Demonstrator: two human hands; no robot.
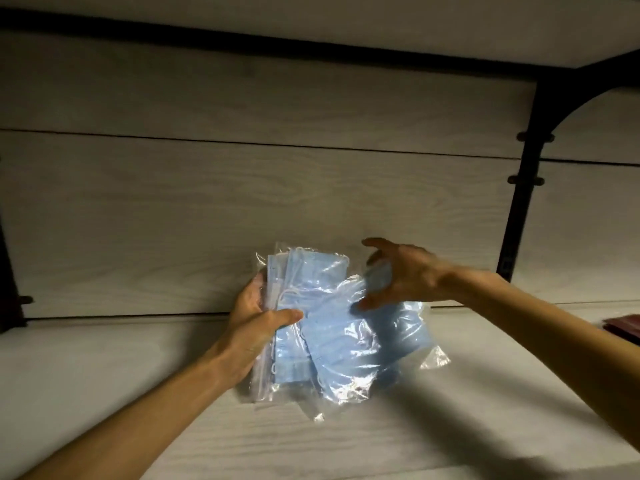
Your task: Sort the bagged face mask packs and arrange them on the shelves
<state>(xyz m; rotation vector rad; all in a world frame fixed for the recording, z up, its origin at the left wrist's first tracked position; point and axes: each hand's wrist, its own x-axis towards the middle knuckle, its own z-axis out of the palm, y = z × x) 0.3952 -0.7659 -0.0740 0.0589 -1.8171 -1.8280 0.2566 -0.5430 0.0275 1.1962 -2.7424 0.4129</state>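
Mask packs (pixel 332 323), blue, in clear bags, bunched in small pile low over pale wood-grain shelf (pixel 381 441). Left hand (pixel 254 323) grips pile's left edge, thumb on top, fingers curled behind. Right hand (pixel 403 273) hovers at pile's upper right corner, fingers spread and bent, blurred; contact with bag unclear. Black frame post (pixel 519 188) well right of right hand. Dark red object (pixel 623 325) at far right edge.
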